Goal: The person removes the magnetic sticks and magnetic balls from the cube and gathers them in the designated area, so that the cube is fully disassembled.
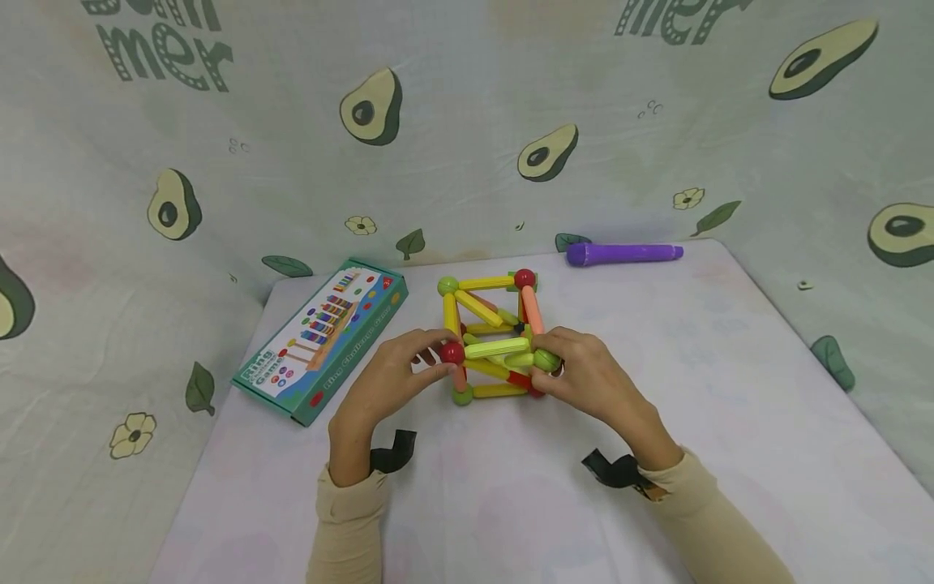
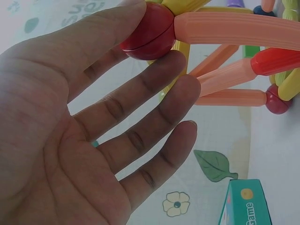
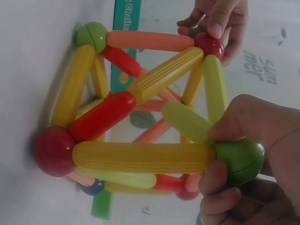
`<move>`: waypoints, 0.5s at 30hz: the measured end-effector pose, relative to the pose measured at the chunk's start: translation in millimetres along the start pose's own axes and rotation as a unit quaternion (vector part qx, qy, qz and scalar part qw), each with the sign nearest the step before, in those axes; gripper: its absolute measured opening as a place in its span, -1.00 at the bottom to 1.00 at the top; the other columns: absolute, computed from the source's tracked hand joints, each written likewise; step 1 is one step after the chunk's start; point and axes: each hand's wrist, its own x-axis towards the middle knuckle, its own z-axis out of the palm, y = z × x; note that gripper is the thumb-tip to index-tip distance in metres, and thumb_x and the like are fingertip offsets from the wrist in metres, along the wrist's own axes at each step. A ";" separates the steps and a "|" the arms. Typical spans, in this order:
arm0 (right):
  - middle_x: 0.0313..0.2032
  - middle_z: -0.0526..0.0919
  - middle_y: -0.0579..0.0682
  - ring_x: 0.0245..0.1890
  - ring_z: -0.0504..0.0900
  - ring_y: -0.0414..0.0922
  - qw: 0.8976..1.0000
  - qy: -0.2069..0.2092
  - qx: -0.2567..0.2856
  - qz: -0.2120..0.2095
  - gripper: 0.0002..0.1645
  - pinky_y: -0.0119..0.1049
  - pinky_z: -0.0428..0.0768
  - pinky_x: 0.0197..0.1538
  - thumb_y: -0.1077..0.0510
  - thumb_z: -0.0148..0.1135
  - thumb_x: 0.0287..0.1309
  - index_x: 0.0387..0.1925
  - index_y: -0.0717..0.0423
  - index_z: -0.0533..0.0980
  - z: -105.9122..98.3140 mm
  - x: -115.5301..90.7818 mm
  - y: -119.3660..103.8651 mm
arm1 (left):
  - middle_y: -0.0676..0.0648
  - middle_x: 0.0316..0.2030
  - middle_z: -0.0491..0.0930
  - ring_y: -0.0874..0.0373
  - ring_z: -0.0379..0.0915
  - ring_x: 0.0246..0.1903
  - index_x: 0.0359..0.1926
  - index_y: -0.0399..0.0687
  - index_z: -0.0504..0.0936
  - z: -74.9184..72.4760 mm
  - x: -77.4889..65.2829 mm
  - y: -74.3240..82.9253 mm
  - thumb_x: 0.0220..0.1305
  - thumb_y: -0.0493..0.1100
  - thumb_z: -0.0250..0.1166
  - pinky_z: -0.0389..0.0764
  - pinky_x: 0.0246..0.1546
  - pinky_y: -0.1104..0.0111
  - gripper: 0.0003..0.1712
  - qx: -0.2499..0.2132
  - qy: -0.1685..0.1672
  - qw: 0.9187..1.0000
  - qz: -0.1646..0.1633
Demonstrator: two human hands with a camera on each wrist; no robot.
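**Pinched red ball [image 1: 452, 352] w/ L hand [image 1: 390, 377], grasped green ball [image 1: 547, 360] w/ R hand [image 1: 589, 369], both at near upper corners**

Used L thumb and index for the pinch, w/ other fingers loose and nearly straight; prob. judged enough to steady one corner w/o bumping rods close by. Clasped more fully w/ R, thumb on one side, curled fingers round the other, right by joint w/ yellow rod [image 3: 145, 158]; prob. firmer b/c of several pcs meeting there, incl. lime rod [image 1: 496, 348] bridging both held balls. Also had short lime stick [image 3: 186, 121] running in under R thumb; couldn't tell if joined at far end.

Had stick-and-ball frame [image 1: 478, 308] mid-table, btwn both hands, lower near edge down on tabletop [image 1: 481, 503]; prob. let table take the weight, leaving only upper corners to control. Braced near face w/ yellow-and-red bar [image 3: 140, 89], slanting from pinched ball to lower red ball [image 3: 54, 152], prob. vs. skewing.

Set Challenge Game box [image 1: 321, 332] at an angle on L, apart from frame, and purple wand [image 1: 625, 254] along far edge on R; prob. put there for elbow room. Wore black straps [image 1: 394, 454] at wrists, prob. for cams.
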 end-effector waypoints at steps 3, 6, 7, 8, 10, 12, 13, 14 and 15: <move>-0.27 0.70 -0.01 -0.46 0.48 -0.23 1.000 0.001 0.010 -0.004 -0.69 -0.43 0.50 -0.48 0.27 0.41 -0.07 -0.18 0.22 0.68 1.0 0.8 1.2 | 0.07 0.04 0.61 0.14 0.52 -0.08 0.28 0.11 0.56 0.5 -0.4 -1.1 0.29 -0.01 0.40 0.58 -0.04 0.20 -0.46 -0.002 0.002 1.000 -0.001; -0.28 0.71 -0.02 -0.46 0.49 -0.23 1.000 0.001 0.027 0.002 -0.72 -0.43 0.51 -0.49 0.27 0.40 -0.05 -0.20 0.21 0.69 -0.1 1.5 1.2 | 0.06 0.03 0.61 0.13 0.53 -0.08 0.28 0.10 0.56 0.4 -0.4 -1.3 0.28 -0.03 0.41 0.57 -0.04 0.20 -0.45 -0.003 0.004 1.000 0.000; -0.28 0.71 -0.04 -0.46 0.49 -0.23 0.999 0.001 0.034 0.007 -0.73 -0.42 0.51 -0.48 0.26 0.40 -0.04 -0.20 0.20 0.69 -1.3 1.7 0.9 | 0.07 0.03 0.61 0.13 0.53 -0.08 0.28 0.10 0.56 0.2 -0.1 -1.1 0.29 -0.03 0.41 0.58 -0.04 0.20 -0.45 -0.003 0.004 1.000 0.001; -0.28 0.70 -0.05 -0.46 0.50 -0.23 0.999 0.001 0.041 0.012 -0.73 -0.42 0.52 -0.48 0.26 0.40 -0.04 -0.21 0.19 0.69 -2.8 1.7 0.4 | 0.07 0.03 0.61 0.12 0.53 -0.08 0.28 0.10 0.56 0.1 0.2 -0.8 0.29 -0.04 0.41 0.58 -0.04 0.20 -0.46 -0.004 0.003 1.000 0.002; -0.27 0.70 -0.07 -0.45 0.50 -0.22 0.998 0.000 0.053 0.024 -0.72 -0.40 0.52 -0.48 0.25 0.40 -0.03 -0.19 0.17 0.69 -6.7 1.7 -1.1 | 0.07 0.04 0.61 0.11 0.53 -0.08 0.27 0.11 0.56 -0.3 1.0 -0.2 0.29 -0.04 0.41 0.58 -0.04 0.20 -0.46 -0.005 0.002 1.000 0.003; -0.26 0.69 -0.08 -0.44 0.50 -0.21 0.997 -0.006 0.060 0.037 -0.70 -0.39 0.53 -0.47 0.25 0.40 -0.03 -0.17 0.16 0.70 -11.3 1.6 -2.2 | 0.07 0.04 0.61 0.10 0.53 -0.08 0.27 0.12 0.57 -0.7 1.9 0.1 0.29 -0.04 0.40 0.58 -0.04 0.20 -0.47 -0.006 0.001 1.000 0.005; -0.26 0.69 -0.09 -0.43 0.50 -0.21 0.997 -0.011 0.060 0.043 -0.69 -0.39 0.52 -0.46 0.25 0.40 -0.03 -0.15 0.16 0.70 -13.8 1.4 -2.4 | 0.07 0.04 0.61 0.10 0.53 -0.08 0.26 0.12 0.57 -0.6 2.2 0.2 0.30 -0.04 0.40 0.58 -0.04 0.20 -0.48 -0.007 0.000 1.000 0.004; -0.25 0.69 -0.09 -0.43 0.50 -0.21 0.997 -0.018 0.061 0.048 -0.68 -0.39 0.52 -0.46 0.25 0.40 -0.02 -0.14 0.15 0.70 -16.3 1.1 -2.5 | 0.07 0.04 0.61 0.10 0.53 -0.09 0.26 0.13 0.57 -0.6 2.3 0.2 0.30 -0.04 0.40 0.58 -0.04 0.20 -0.49 -0.008 -0.001 1.000 0.003; -0.26 0.68 -0.10 -0.43 0.49 -0.20 0.996 -0.026 0.062 0.053 -0.68 -0.39 0.52 -0.45 0.26 0.40 -0.01 -0.13 0.14 0.69 -19.1 0.7 -2.4 | 0.07 0.05 0.61 0.10 0.53 -0.08 0.26 0.12 0.57 -0.5 2.2 0.2 0.30 -0.04 0.40 0.58 -0.04 0.20 -0.48 -0.008 -0.001 1.000 0.001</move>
